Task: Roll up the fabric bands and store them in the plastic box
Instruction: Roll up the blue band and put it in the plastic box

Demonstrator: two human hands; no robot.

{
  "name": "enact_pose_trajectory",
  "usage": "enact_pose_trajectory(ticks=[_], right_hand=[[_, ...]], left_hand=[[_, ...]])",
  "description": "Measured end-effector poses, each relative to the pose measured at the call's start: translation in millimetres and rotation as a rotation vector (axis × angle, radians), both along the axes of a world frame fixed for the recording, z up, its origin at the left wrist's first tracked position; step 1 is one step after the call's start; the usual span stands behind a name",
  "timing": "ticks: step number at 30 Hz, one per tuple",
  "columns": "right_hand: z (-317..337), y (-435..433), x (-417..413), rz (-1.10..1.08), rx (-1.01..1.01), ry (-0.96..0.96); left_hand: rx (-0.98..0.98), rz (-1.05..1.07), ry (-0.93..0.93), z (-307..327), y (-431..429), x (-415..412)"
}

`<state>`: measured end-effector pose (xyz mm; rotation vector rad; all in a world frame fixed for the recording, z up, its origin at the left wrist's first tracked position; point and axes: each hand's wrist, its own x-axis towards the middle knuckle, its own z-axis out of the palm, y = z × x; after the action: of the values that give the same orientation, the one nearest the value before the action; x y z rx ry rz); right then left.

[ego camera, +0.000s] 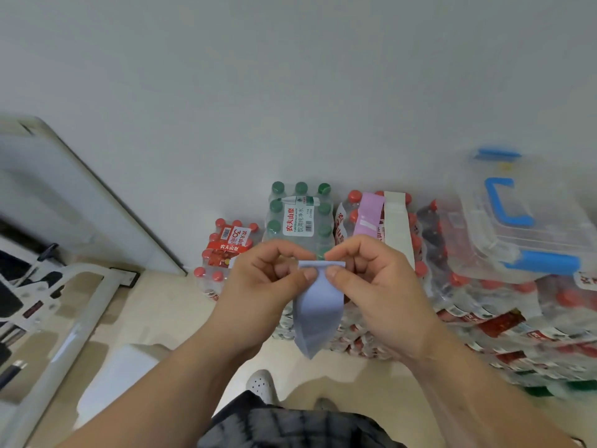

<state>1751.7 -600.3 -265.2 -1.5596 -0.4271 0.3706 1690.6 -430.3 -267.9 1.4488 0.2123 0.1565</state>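
A light blue fabric band [318, 305] hangs in front of me, its top edge folded over into a small roll. My left hand [268, 279] pinches the roll's left end and my right hand [374, 282] pinches its right end, thumbs toward me. A pink band [370, 215] and a cream band [395, 221] lie draped over packs of red-capped bottles behind my hands. The clear plastic box [529, 221], with blue handle and blue latches, rests closed on bottle packs at the right.
Shrink-wrapped water bottle packs [298, 215] stand against the white wall, green caps in the middle, red caps left and right. A white frame and dark equipment [48, 286] fill the left side. The beige floor and my shoe [260, 384] show below.
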Motion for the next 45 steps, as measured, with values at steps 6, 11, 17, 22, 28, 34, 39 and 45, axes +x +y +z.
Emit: enact_pose_trajectory(ticks=[6, 11, 17, 22, 28, 34, 39, 45], right_hand=[[1.0, -19.9, -7.7, 0.005, 0.021, -0.08], [6.3, -26.8, -8.9, -0.019, 0.011, -0.117], [10.5, -32.5, -14.5, -0.003, 0.026, -0.025], [11.0, -35.9, -16.0, 0.028, -0.035, -0.015], [12.8, -35.0, -20.0, 0.025, 0.006, 0.019], [18.0, -32.1, -16.6, 0.035, 0.015, 0.018], [14.4, -29.9, -11.8, 0.033, 0.0, -0.051], [16.6, -26.7, -11.0, 0.041, -0.001, -0.063]], left_hand=[[-0.164, -0.007, -0.009, 6.2, -19.0, -6.0], [-0.115, -0.007, 0.013, 8.9, -27.8, -7.0], [-0.005, -0.098, -0.003, 17.1, -26.7, -13.3], [0.074, -0.102, 0.079, 20.0, -24.3, -21.0], [0.189, -0.049, 0.027, 21.2, -26.1, -25.8], [0.18, -0.026, -0.029, 24.0, -26.8, -22.6], [0.123, -0.048, -0.029, 22.8, -24.4, -19.8], [0.304, 0.015, -0.119, 21.9, -19.5, -20.4]])
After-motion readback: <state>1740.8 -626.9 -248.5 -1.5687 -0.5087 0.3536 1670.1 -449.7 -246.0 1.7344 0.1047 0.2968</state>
